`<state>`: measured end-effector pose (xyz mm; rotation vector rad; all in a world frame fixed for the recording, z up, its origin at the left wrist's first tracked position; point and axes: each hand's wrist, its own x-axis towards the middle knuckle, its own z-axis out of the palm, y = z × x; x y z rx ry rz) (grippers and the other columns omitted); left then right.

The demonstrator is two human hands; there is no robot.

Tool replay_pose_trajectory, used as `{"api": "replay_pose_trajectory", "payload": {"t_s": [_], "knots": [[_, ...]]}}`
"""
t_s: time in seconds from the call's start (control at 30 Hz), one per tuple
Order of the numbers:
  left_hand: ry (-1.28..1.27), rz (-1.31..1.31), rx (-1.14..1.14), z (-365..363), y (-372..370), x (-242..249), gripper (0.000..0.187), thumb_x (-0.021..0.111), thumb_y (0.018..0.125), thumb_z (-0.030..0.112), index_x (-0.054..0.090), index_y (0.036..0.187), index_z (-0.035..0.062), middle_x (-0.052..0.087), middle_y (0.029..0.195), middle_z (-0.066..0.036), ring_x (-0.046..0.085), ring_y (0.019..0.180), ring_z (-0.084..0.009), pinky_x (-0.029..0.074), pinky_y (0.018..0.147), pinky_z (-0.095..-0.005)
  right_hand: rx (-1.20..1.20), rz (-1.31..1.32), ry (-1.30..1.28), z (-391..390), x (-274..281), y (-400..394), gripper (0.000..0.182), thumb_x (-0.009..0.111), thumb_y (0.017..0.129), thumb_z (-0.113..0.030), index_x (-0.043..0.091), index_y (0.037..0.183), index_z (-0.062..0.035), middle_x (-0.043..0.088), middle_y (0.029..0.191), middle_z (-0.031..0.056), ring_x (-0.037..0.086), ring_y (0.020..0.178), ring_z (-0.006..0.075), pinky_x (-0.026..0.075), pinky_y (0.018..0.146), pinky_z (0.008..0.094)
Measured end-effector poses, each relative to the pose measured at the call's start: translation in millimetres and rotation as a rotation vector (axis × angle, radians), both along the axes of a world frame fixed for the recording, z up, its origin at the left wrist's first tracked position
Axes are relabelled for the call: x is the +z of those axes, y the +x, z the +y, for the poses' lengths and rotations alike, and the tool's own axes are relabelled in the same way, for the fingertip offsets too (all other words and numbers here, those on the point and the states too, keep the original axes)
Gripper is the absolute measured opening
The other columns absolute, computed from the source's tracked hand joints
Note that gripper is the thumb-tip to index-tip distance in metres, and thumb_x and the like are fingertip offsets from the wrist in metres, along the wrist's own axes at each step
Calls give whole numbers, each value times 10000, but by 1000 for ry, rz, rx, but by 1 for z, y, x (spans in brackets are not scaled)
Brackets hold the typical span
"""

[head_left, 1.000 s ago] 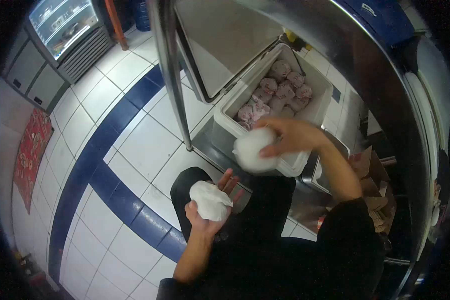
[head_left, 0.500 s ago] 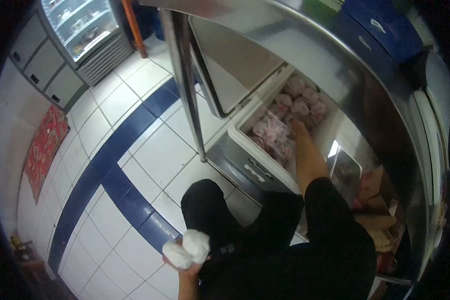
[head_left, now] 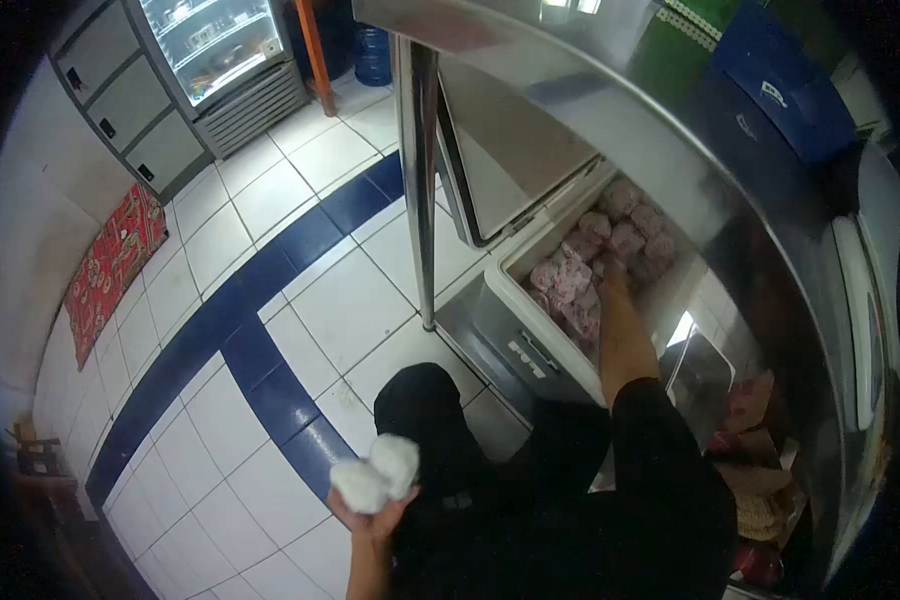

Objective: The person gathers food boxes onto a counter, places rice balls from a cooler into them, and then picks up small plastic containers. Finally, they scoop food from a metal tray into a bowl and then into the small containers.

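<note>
My left hand is closed round two white, rounded bundles, held side by side above the floor next to my knee. What the bundles are made of I cannot make out. My right arm reaches into a grey cooler with a white rim, and my right hand is down among several round bundles in pink-printed clear plastic. Its fingers are hidden there, so a grip cannot be made out. The cooler's lid stands raised on the far side.
Over the cooler runs a steel counter on a metal leg. Cardboard boxes stand under it at right. A blue box sits at top right. Beyond the tiled floor are grey lockers, a lit display fridge and a red mat.
The view has shifted, so the cooler and floor appear farther right. My left hand still holds the white bundles, slightly turned. My right hand remains inside the cooler among the wrapped bundles.
</note>
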<state>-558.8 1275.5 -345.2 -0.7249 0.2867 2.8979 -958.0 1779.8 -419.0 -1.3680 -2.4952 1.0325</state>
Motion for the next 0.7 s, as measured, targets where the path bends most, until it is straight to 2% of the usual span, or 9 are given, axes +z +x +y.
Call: {"api": "replay_pose_trajectory", "payload": {"t_s": [0.1,0.17,0.27,0.33,0.43,0.5,0.57,0.67,0.7], "knots": [[-56,101,-143,32,-44,23,876,511,719,774,420,1366,191,400,1417,-154,412,1263,-426,429,923,-616,-49,222,-248,-14,36,30,382,725,763,-254,637,1036,-2,612,929,63,522,646,134,419,547,274],[129,26,-151,52,-65,27,840,504,743,759,432,1353,186,421,1399,-158,421,1257,-429,426,939,-611,11,225,-395,-26,73,61,376,730,756,-246,643,1024,2,610,923,58,513,629,129,410,536,271],[235,6,-185,79,-92,46,734,465,826,694,442,1336,167,436,1392,-154,430,1268,-396,420,963,-597,233,80,-491,-75,170,115,426,729,755,-232,575,1105,-45,596,992,65,543,766,142,447,615,246],[251,12,-222,91,-99,42,733,463,829,693,442,1337,165,441,1390,-153,437,1265,-392,421,963,-595,405,277,-378,-111,217,159,630,809,671,-266,507,1187,-68,593,1028,74,564,894,203,467,772,330],[285,-25,-269,100,-101,41,743,456,835,694,440,1339,148,462,1379,-148,460,1249,-381,421,960,-598,902,242,-333,-159,263,237,714,850,642,-214,445,1215,-84,579,1059,88,547,959,185,455,858,339],[318,-86,-296,105,-101,39,732,450,849,684,465,1317,121,490,1356,-147,472,1244,-359,419,970,-585,1217,149,-254,-188,271,267,679,852,643,-217,458,1179,-79,573,1067,95,572,985,209,466,859,360],[323,-34,-314,110,-94,45,715,448,858,675,497,1285,104,531,1304,-142,510,1199,-340,424,982,-544,1397,-100,-277,-214,269,281,636,808,663,-242,462,1165,-62,559,1141,175,587,1027,359,478,859,414],[369,-114,-343,106,-59,17,674,413,883,657,510,1260,106,556,1242,-133,530,1148,-330,409,1003,-462,1691,-62,-72,-229,236,309,618,756,725,-236,443,1230,-66,568,1113,175,609,995,359,525,797,439],[239,-201,-406,104,-51,31,678,407,885,656,506,1266,104,559,1234,-140,541,1129,-312,417,987,-456,1795,-57,-61,-230,233,312,622,743,744,-234,432,1255,-66,568,1108,173,615,984,354,531,785,441]]}}
